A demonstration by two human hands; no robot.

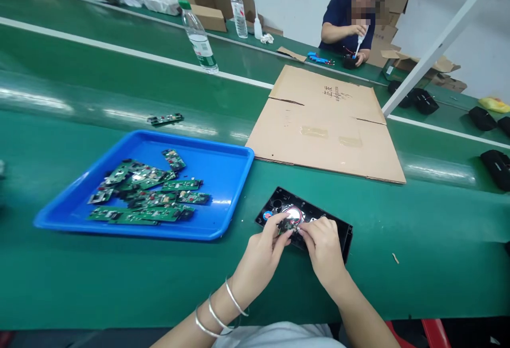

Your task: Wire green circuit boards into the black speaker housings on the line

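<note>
A black speaker housing (338, 227) lies open on the green table in front of me, tilted slightly to the right. Above it my left hand (265, 247) pinches a small green circuit board (287, 226) between thumb and fingers. My right hand (324, 242) is closed at the board's right edge, its fingertips pressed together; what sits between them is too small to make out. Red and dark wires (294, 213) curl over a round silver part inside the housing, just behind my fingers. The fingers hide part of the board.
A blue tray (223, 226) with several circuit boards stands left. One loose board (165, 119) lies behind it. Flattened cardboard (319, 114) and a water bottle (201, 45) are farther back. A co-worker (346, 26) sits across; black housings (496, 170) lie at right.
</note>
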